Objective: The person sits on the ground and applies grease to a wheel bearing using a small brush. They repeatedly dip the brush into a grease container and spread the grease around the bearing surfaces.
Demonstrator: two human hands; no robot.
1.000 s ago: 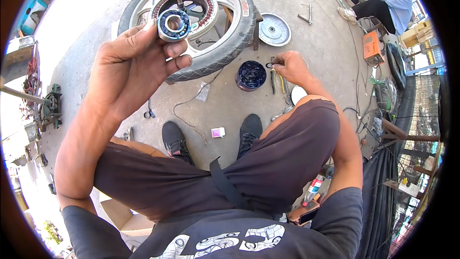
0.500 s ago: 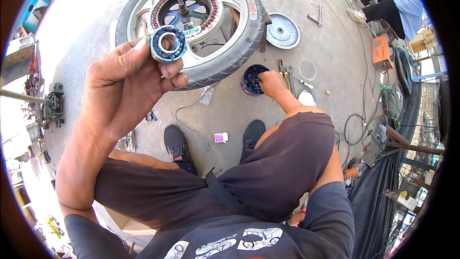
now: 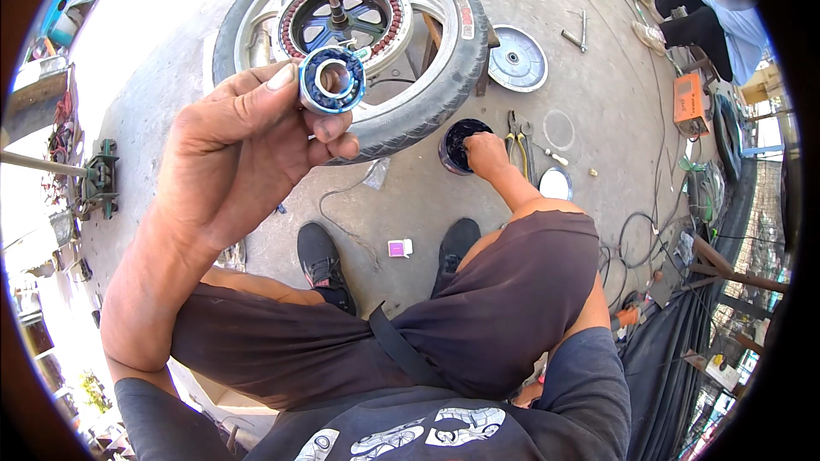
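Held up in front of me, my left hand (image 3: 243,141) is closed on a metal ball bearing (image 3: 317,96), gripped at its rim between thumb and fingers. Dark blue grease fills the ring between the bearing's races. My right hand (image 3: 487,156) reaches down to an open tub (image 3: 444,154) of dark blue grease on the ground; its fingertips are inside and hidden. Beyond the bearing lies a spoked wheel (image 3: 440,115) with a black tyre, raised on a wooden support. A ring of copper-red windings and an upright axle (image 3: 335,7) show in its hub.
A round metal cover (image 3: 518,60) lies right of the wheel. Pliers (image 3: 518,138), a screwdriver (image 3: 556,156) and a white lid (image 3: 555,183) are near the tub. A small pink box (image 3: 398,248) sits between my shoes. Another person (image 3: 726,30) sits at the far right by an orange box (image 3: 690,104).
The bearing in my left hand has shifted slightly right in view, as have the wheel and tub. My right hand stays at the tub, its fingers now lower inside it.
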